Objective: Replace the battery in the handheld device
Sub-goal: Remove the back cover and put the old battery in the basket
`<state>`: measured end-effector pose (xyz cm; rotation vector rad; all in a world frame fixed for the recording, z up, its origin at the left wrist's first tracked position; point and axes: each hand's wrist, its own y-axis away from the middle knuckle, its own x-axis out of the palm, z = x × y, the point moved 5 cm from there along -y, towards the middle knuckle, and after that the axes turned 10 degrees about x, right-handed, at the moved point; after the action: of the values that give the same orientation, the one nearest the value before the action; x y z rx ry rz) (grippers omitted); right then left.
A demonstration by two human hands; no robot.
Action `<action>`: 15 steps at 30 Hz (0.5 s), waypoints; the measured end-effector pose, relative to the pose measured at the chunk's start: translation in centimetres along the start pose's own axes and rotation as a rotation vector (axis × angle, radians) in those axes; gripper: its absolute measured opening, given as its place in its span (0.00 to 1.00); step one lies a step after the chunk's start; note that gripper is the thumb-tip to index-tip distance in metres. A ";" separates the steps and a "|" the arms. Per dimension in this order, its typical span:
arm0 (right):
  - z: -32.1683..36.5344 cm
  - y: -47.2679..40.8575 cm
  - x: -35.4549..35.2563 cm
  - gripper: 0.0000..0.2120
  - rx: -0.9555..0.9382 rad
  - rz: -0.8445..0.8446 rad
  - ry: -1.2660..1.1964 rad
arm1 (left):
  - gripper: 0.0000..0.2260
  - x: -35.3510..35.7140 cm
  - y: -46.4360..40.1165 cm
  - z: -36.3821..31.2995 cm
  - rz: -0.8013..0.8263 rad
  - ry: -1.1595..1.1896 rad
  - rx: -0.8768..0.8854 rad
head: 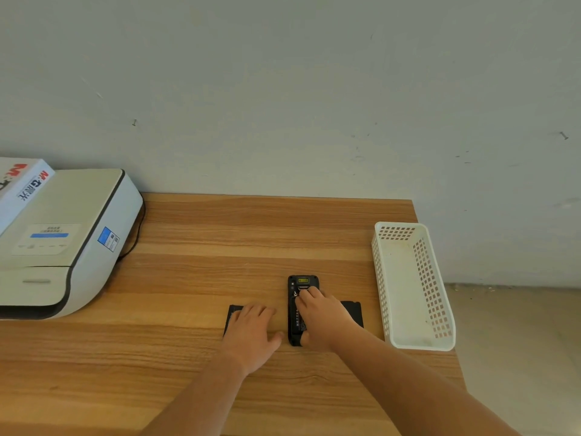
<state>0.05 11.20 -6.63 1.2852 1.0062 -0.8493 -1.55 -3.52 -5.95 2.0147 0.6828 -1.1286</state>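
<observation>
Count: one handheld device (302, 283), lying back-up on the wooden table (220, 240), long axis running near to far. Two flat black pieces are flanking it, one on each side: the left black piece (234, 311) is lying mostly under my left hand (251, 333), the right black piece (353, 309) is showing past my right hand (323, 317). I cannot tell which piece is a battery and which a cover.

My left hand is resting flat on the left black piece, fingers straight and loosely together, thumb out toward the device. My right hand is lying over the device; its fingertips (306, 292) are pressing close together at a small latch near the far end, thumb down by the near end.

Surroundings: one white perforated basket (382, 278) at the right table edge; one white printer (78, 240) at far left, with one box (22, 187) lying on top.
</observation>
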 end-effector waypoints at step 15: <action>1.5 0.2 1.0 0.25 0.718 0.105 -0.592 | 0.23 -0.8 0.4 1.5 -0.017 -0.016 -0.007</action>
<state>0.76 9.81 -7.47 1.5122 0.1468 -1.4715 -2.40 -5.01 -5.72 1.9955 0.6956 -1.1491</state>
